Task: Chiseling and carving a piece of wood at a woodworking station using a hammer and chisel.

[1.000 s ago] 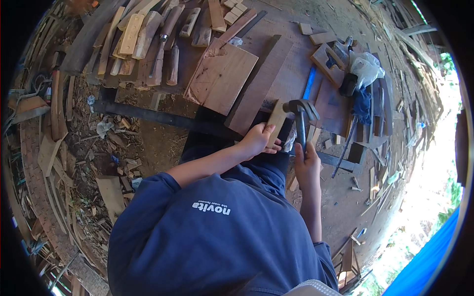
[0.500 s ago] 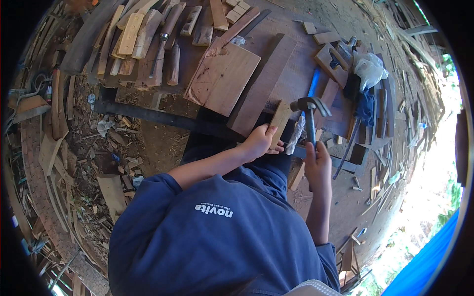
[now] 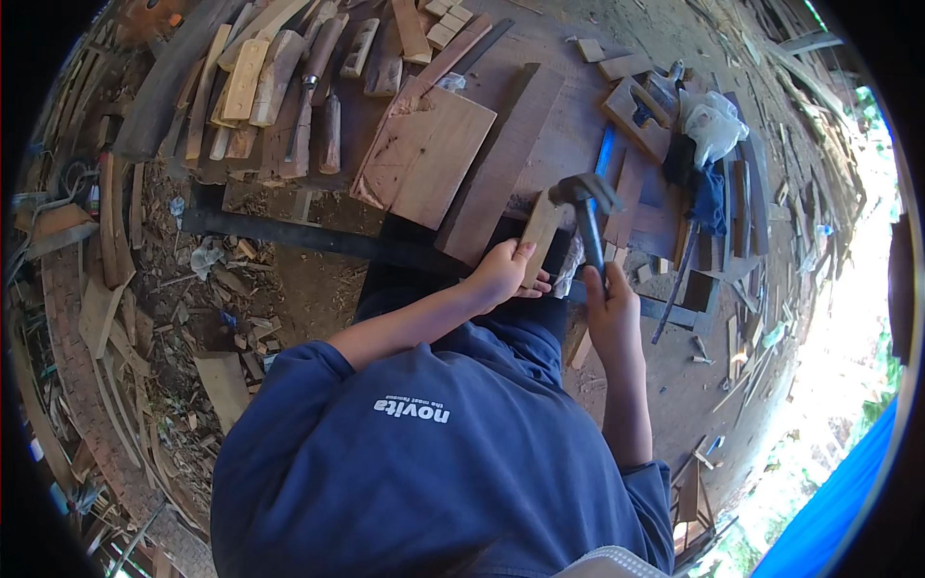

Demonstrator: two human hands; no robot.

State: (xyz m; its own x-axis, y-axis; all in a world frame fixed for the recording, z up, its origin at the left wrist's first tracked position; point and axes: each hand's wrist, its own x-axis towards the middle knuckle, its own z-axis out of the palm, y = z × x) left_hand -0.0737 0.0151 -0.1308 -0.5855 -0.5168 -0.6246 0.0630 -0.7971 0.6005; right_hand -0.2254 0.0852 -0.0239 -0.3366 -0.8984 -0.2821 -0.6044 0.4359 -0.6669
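Head view: narrow wood block [image 3: 541, 229] is at the near edge of the table [image 3: 576, 116], left hand [image 3: 501, 273] pinching it, thumb against fingers. Right hand [image 3: 615, 301] wraps the hammer [image 3: 591, 233] by its handle; its head is right at the block's far end, can't tell if touching. Looks like the tapping step; next move calls for a firm left pinch, fingers clear. Farther right: translucent plastic bag [image 3: 715, 127], contents can't be told, dark-blue cloth [image 3: 710, 200] just beside it.

a pale tan, flat wooden block [image 3: 541, 229]; a dark grey, curved metal claw hammer [image 3: 589, 226]; a navy short-sleeved cloth shirt [image 3: 434, 482] with small white lettering [image 3: 411, 410].
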